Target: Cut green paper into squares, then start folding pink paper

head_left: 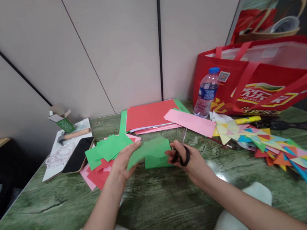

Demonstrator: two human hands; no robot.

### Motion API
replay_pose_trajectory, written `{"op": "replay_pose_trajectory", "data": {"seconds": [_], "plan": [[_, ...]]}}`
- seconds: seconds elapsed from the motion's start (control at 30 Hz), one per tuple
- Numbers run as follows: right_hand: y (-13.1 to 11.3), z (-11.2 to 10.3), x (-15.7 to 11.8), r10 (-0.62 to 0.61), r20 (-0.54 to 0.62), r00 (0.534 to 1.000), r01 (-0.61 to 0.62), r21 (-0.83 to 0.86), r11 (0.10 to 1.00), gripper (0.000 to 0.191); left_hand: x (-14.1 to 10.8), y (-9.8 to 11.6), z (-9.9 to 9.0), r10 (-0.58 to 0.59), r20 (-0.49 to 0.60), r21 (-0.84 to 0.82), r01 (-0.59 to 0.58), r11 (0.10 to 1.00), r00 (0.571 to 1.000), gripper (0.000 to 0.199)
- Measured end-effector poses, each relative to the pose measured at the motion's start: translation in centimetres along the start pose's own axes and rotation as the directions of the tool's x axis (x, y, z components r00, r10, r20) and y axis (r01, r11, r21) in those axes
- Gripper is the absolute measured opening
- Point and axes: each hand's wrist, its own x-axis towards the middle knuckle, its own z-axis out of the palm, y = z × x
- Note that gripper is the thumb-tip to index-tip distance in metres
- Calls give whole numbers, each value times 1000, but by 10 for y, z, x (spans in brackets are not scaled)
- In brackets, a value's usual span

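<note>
My left hand is closed on a piece of green paper, which is smeared by motion. Just right of it, a green paper rectangle is between my two hands; whether it lies on the table or is held, I cannot tell. In my right hand is a pair of scissors, its black finger loops around my fingers and its blades pointing away from me. Beside my left hand lies a loose pile of green paper pieces, over red and pink paper pieces.
Behind my hands lies a stack of coloured sheets, with a pink strip at its right. A water bottle, a red bag and folded paper shapes stand right. Left are a phone, a hammer and a small box.
</note>
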Motion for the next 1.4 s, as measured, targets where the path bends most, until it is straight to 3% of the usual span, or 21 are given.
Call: {"op": "replay_pose_trajectory", "data": {"seconds": [0.1,0.2,0.37,0.47,0.53,0.6,0.67,0.7,0.8,0.9,1.0,1.07,1.23,1.4], "plan": [[-1,-3,3,-10,-25,1000,11,27,1000,43,-5,-3,0,-15,122,198,-9,980,992,19],[1,-5,4,-31,-1,1000,30,-28,999,44,-7,-4,1,66,181,263,-112,958,981,22],[3,-5,2,-54,27,998,55,-57,997,47,-6,-2,2,146,245,136,-183,974,958,42],[0,-4,1,-186,-88,979,187,9,982,42,-5,-1,3,147,302,33,-164,986,942,60],[-3,-5,2,-273,-188,944,286,45,957,40,-7,-2,4,140,399,35,-168,985,906,72],[-4,-6,3,-327,-248,912,353,67,933,39,-12,-6,6,123,536,92,-203,975,835,77],[-4,-6,4,-354,-261,898,381,63,922,38,-18,-12,8,83,635,191,-259,947,768,69],[-4,-6,4,-358,-258,897,384,57,922,38,-20,-16,10,58,646,257,-289,922,761,59],[-4,-6,4,-339,-210,917,358,60,932,40,-21,-27,13,62,550,434,-349,831,833,28],[-4,-3,1,-299,-119,947,308,68,949,39,-17,-33,14,203,418,400,-379,834,886,22],[-4,0,-3,-267,-30,963,267,-16,964,39,-10,-33,13,341,256,335,-414,847,905,24],[-4,1,-6,-247,43,968,250,-94,964,38,-7,-31,11,448,145,306,-470,828,882,28],[-5,2,-9,-196,173,965,227,-185,956,38,-3,-21,6,644,-70,244,-613,752,762,26],[-8,3,-9,-96,282,955,183,-304,935,36,-2,-17,-1,787,-93,388,-706,592,609,37]]}}
